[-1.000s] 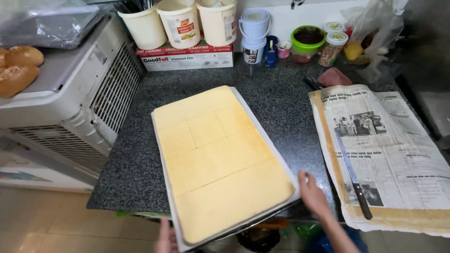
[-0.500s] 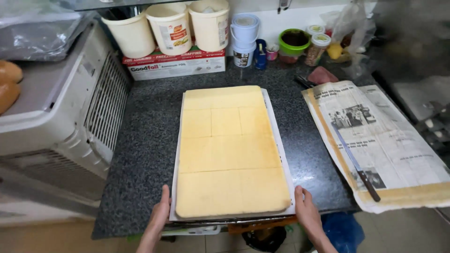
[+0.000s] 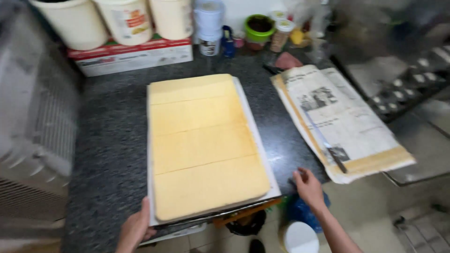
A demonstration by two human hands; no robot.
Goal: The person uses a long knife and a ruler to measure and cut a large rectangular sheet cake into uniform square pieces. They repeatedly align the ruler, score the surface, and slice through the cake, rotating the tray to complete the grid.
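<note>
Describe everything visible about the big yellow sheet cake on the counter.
The sheet cake is a flat, pale yellow, spongy-looking rectangular slab, scored by crosswise cuts into four bands. It lies on white paper over a tray on the dark speckled counter, its near end overhanging the edge. The left hand holds the near left corner; the right hand is off it.

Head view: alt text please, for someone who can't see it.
A large yellow sheet cake on a paper-lined tray sits on a dark granite counter. The left hand grips the tray's near edge; the right hand hovers off its corner, near a knife on newspaper.
</note>
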